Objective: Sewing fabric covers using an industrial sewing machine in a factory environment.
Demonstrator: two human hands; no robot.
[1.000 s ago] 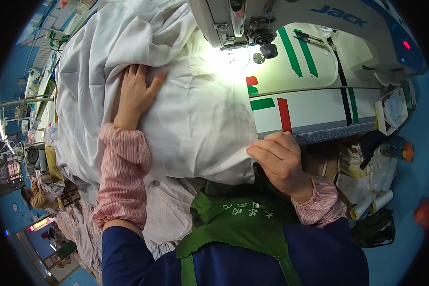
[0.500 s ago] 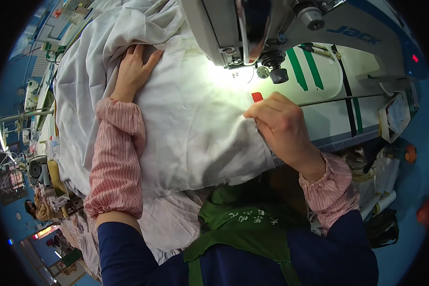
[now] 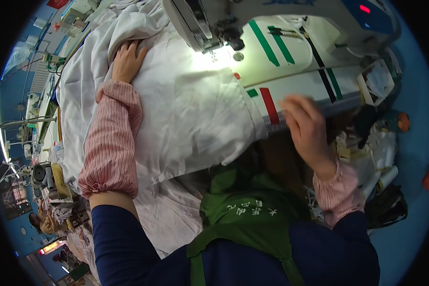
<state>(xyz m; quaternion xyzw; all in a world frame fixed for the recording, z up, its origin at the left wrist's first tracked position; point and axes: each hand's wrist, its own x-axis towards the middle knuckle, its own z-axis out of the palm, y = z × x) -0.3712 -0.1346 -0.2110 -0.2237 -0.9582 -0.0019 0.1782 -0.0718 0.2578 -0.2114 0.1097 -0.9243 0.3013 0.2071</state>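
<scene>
A large white cloth (image 3: pixel 195 114) covers the sewing machine's bed and hangs over its front edge. My left hand (image 3: pixel 127 62) lies flat on it at the upper left, fingers spread beside a bunched fold. To the right of the cloth, my right hand (image 3: pixel 307 131) is lifted off it, with loosely curled fingers, the thumb apart and nothing visible between them. The fingertips are slightly blurred. Beyond the cloth stands the sewing machine (image 3: pixel 195 24), its lamp lighting the needle area (image 3: pixel 219 56). The cloth's right edge lies beside a red tape strip (image 3: pixel 269 106).
Green tape strips (image 3: pixel 263 43) and a dark strip (image 3: pixel 317 55) mark the machine table. Tweezers-like dark tools (image 3: pixel 283 32) lie behind. A small box (image 3: pixel 377 82) sits at the table's right end. More pale cloth (image 3: pixel 169 219) hangs near my green apron (image 3: pixel 248 200).
My right hand has let go of the cloth's right edge and moved right, uncovering the red tape strip. My left hand stays flat on the cloth. The whole view has shifted somewhat.
</scene>
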